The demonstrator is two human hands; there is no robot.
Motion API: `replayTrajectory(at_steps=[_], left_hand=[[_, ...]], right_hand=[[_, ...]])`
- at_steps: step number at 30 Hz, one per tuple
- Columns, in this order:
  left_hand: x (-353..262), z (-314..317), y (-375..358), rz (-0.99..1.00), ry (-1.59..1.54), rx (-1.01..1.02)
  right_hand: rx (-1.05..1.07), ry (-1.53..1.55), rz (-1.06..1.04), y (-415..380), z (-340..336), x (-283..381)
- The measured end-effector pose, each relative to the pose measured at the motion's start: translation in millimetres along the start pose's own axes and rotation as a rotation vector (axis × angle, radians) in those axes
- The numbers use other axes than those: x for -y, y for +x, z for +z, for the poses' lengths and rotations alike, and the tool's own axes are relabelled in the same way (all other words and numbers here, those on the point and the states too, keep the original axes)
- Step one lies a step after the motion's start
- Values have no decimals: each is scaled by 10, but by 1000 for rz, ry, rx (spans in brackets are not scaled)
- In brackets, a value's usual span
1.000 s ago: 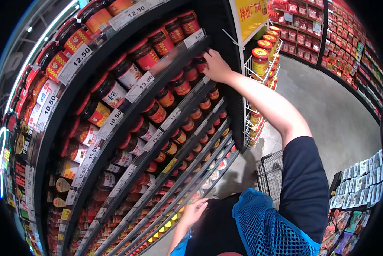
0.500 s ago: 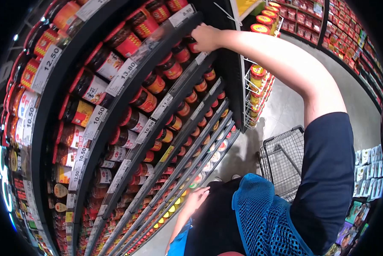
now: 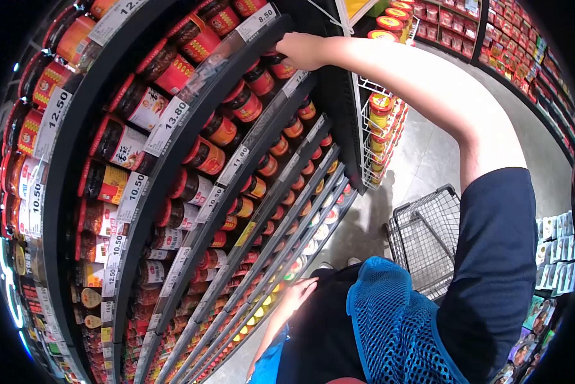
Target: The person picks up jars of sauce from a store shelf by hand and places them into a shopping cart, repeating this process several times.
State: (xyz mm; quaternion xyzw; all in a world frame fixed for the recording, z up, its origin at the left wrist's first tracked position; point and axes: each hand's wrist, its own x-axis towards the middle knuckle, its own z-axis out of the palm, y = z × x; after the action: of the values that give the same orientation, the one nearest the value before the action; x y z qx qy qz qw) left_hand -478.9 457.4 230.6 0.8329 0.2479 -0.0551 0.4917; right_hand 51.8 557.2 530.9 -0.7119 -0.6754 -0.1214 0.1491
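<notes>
My right hand reaches into the end of a shelf row, under the rail with the 8.50 tag. Its fingers curl round a dark sauce jar with a red label; the fingertips are partly hidden. Similar red-labelled jars stand beside it in the same row. Low in front of my body, my left hand hangs near the lower shelves with loosely extended fingers and nothing in it.
Shelf rails with price tags curve along my left, packed with jars. A white wire rack holds yellow jars at the shelf end. A wire shopping cart stands on the grey floor. Blue mesh fabric covers part of my torso.
My view has shifted slightly. My right hand stays at the jar at the row's end, a little further left and lower in view. My left hand keeps about the same pose.
</notes>
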Motion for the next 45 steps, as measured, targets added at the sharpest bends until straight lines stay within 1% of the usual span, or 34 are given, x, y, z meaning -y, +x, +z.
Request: replayTrajectory(at_steps=[3, 5, 8, 11, 14, 17, 20, 23, 24, 25, 27, 29, 33, 37, 41, 42, 45], left_hand=[[-52, 1, 33, -17, 1, 2], [-145, -33, 48, -5, 49, 3], [-145, -21, 73, 24, 6, 3], [-263, -52, 79, -14, 12, 21], [-404, -103, 61, -15, 72, 25], [-416, -123, 60, 1, 92, 31], [-560, -204, 54, 40, 155, 33], [-570, -315, 187, 117, 306, 64], [-667, -377, 243, 82, 310, 66], [-676, -443, 356, 172, 303, 61], [-903, -597, 543, 200, 314, 45], [-1151, -685, 657, 170, 224, -19], [-1348, -786, 833, 318, 207, -56], [-1381, -690, 822, 312, 168, 1], [-1127, -585, 832, 396, 220, 137], [-1102, -578, 816, 388, 208, 156], [-1107, -566, 805, 384, 205, 170]], right_hand=[[-89, -25, 20, -55, 97, -32], [-97, 9, 23, -83, 120, -51], [-132, 43, 34, -141, 129, -30], [-171, 79, 42, -197, 131, -9], [-219, 102, 44, -247, 126, 8], [-243, 103, 48, -284, 139, 31], [-296, 59, 21, -332, 174, 65], [-325, 1, 17, -403, 190, 79], [-327, -15, 22, -420, 186, 90], [-331, -25, 21, -429, 176, 100], [-335, -46, 18, -444, 164, 113], [-300, -60, 19, -445, 144, 140], [-264, -52, 38, -437, 82, 189], [-246, -45, 38, -471, 69, 181], [-263, -80, 0, -482, 95, 160], [-272, -89, -5, -485, 98, 159], [-286, -126, -15, -479, 113, 160]])
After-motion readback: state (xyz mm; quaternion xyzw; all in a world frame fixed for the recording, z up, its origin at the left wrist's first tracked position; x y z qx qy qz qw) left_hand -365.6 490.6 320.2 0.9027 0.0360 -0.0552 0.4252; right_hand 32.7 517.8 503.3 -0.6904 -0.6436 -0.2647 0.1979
